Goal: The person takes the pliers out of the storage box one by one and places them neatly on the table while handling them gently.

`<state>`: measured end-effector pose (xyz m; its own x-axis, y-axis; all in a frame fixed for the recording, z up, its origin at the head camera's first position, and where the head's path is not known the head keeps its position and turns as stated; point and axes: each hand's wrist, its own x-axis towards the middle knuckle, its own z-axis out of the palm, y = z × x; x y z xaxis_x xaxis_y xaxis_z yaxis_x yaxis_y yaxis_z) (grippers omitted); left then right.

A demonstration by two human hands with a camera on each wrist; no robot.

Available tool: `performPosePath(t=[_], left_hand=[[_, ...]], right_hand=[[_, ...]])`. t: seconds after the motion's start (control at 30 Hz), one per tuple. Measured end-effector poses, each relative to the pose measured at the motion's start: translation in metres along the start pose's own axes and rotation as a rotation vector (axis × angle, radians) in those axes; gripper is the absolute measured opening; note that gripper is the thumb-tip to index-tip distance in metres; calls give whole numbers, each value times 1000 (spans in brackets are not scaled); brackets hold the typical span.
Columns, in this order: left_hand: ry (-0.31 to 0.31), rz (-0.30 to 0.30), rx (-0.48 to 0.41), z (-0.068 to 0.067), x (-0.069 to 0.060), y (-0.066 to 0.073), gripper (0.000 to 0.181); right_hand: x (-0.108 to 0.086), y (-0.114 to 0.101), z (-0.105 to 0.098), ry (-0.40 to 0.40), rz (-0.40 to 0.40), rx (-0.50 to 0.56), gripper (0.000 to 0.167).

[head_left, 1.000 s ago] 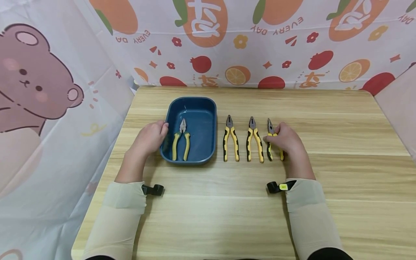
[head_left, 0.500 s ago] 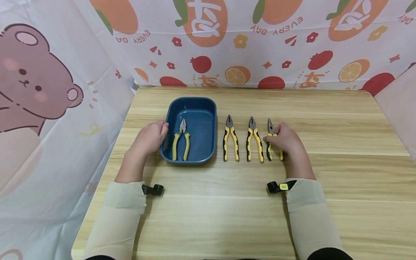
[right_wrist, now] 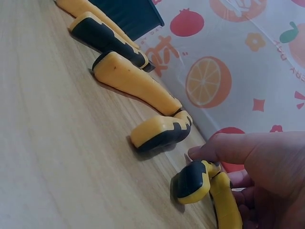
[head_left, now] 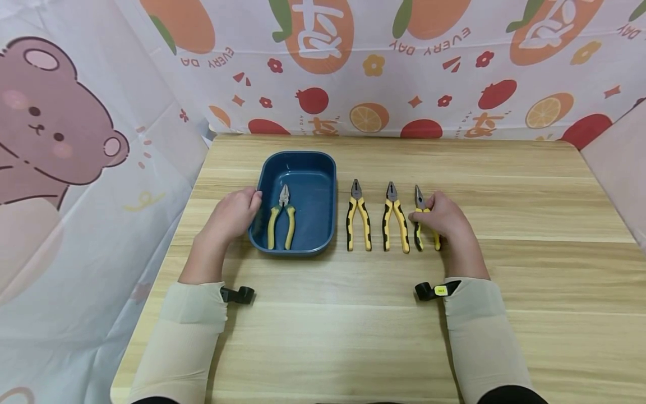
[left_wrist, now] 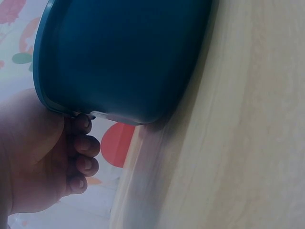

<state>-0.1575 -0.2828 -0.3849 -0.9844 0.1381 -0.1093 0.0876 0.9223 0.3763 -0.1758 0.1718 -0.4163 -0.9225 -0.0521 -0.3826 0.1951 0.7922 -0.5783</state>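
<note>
My left hand (head_left: 235, 213) grips the left rim of a blue tray (head_left: 323, 224); in the left wrist view the curled fingers of this hand (left_wrist: 43, 157) meet the tray's edge (left_wrist: 119, 57). Inside the tray lie pliers with dull yellow-green handles (head_left: 290, 227). My right hand (head_left: 444, 216) pinches the rightmost pliers (head_left: 420, 197), whose pointed jaws stick out past the fingers. In the right wrist view, thumb and fingers of the hand (right_wrist: 267, 167) are around their yellow and black handles (right_wrist: 226, 200). The pliers appear to lie on the table.
Between the tray and my right hand lie two more yellow and black pliers, one nearer the tray (head_left: 350, 224) and one nearer my hand (head_left: 402, 224), on the wooden table (head_left: 323, 325). Patterned cloth (head_left: 383, 73) hangs behind the table and at its left side.
</note>
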Motion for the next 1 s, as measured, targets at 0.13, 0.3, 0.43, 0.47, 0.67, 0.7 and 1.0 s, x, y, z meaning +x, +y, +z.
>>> performPosePath(t=[0.13, 0.3, 0.43, 0.47, 0.67, 0.7, 1.0], left_hand=[[-2, -6, -1, 0, 0, 0, 46], [-7, -10, -2, 0, 0, 0, 46], [-6, -11, -2, 0, 1, 0, 44], [-5, -12, -1, 0, 1, 0, 43], [-8, -12, -1, -1, 1, 1, 43], [-9, -12, -1, -1, 0, 1, 42], [-17, -21, -15, -2, -1, 3, 43]], right_hand=[[0, 0, 0, -2, 3, -1, 56], [0, 0, -1, -4, 3, -2, 57], [0, 1, -1, -6, 1, 1, 56], [0, 1, -1, -6, 3, 1, 55], [2, 2, 0, 1, 0, 1, 55], [2, 2, 0, 2, -2, 1, 55], [0, 3, -1, 4, -7, 13, 57]])
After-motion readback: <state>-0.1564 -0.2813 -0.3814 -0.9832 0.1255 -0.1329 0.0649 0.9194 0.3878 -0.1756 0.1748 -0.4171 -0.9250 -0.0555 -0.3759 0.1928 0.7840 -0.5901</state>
